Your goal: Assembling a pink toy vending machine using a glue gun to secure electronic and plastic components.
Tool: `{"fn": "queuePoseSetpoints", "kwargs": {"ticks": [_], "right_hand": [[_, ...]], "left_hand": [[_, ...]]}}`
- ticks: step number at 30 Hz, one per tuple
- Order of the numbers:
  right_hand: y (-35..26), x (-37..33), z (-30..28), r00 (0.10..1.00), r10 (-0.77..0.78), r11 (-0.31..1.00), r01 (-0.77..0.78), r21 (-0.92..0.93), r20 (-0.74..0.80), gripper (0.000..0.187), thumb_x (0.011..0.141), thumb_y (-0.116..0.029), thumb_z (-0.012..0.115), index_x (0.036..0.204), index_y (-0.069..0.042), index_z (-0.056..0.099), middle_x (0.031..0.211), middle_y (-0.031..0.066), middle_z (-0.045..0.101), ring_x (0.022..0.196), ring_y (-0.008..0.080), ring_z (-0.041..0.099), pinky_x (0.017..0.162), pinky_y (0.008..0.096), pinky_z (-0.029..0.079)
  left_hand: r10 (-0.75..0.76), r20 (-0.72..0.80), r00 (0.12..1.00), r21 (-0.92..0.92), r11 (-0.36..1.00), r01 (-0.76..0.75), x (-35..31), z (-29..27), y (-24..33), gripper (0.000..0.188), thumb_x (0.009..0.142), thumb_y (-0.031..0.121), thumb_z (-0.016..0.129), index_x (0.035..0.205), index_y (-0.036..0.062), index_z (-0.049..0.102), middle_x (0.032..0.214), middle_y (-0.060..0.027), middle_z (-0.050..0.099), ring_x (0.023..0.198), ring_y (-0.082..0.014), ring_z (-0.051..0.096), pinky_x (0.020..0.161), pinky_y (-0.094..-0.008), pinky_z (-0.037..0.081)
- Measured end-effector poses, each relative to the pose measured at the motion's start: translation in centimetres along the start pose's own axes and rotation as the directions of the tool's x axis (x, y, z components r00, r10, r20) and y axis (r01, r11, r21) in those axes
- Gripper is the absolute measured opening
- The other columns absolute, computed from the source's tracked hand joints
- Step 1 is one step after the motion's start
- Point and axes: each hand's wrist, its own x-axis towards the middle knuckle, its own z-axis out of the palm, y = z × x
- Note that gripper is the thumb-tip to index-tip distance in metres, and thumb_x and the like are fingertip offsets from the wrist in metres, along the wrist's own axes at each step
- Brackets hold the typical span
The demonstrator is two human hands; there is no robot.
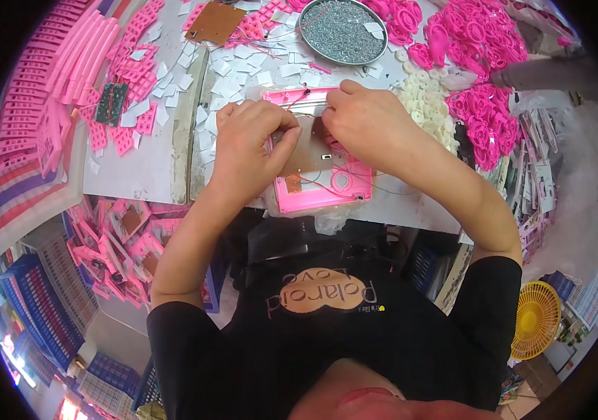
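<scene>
A pink plastic casing (297, 203) lies on the worktable in front of me. Over its middle is a brown circuit board (306, 155) with a small switch on it and thin wires trailing to the right. My left hand (251, 140) is closed, its thumb and forefinger pinching the board's left side. At the casing's upper right, my right hand (365, 115) has its fingers pressed together near the board's far edge; what they grip is hidden. A round white ring (342, 183) shows on the casing's lower right. Clear plastic film lies beneath the casing.
Beyond stands a round metal dish (343, 61) of small screws. White paper pieces (225, 87) lie scattered about. Cream round parts (421, 98) and a pile of bright pink parts (477, 42) sit right. Pink strips (82, 59) fill the left; filled casings (120, 245) are stacked below.
</scene>
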Motion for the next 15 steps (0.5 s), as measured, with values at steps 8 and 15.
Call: {"fn": "queuePoseSetpoints", "kwargs": {"ticks": [8,15], "right_hand": [[0.9,-1.5,2.7,0.932,0.046,0.975,0.038,0.221,-0.360,0.017,0.072,-0.012,0.076,0.082,-0.010,0.062,0.085,0.0033,0.058,0.084,0.0227,0.060,0.063,0.0348,0.053],[0.4,-1.2,2.9,0.898,0.062,0.974,0.042,0.224,-0.436,0.022,0.067,-0.010,0.079,0.083,-0.008,0.063,0.084,0.0051,0.058,0.079,0.0250,0.059,0.062,0.0359,0.052]], "left_hand": [[0.068,-0.014,0.998,0.026,0.997,-0.067,-1.2,0.1,0.8,0.012,0.081,0.013,0.075,0.084,0.0149,0.063,0.082,0.0022,0.063,0.082,-0.0195,0.060,0.082,-0.0400,0.034],[0.048,-0.043,0.998,0.023,0.999,-0.047,-1.8,0.3,0.5,0.013,0.081,0.014,0.075,0.084,0.0159,0.063,0.080,0.0026,0.061,0.081,-0.0190,0.059,0.082,-0.0398,0.034]]}}
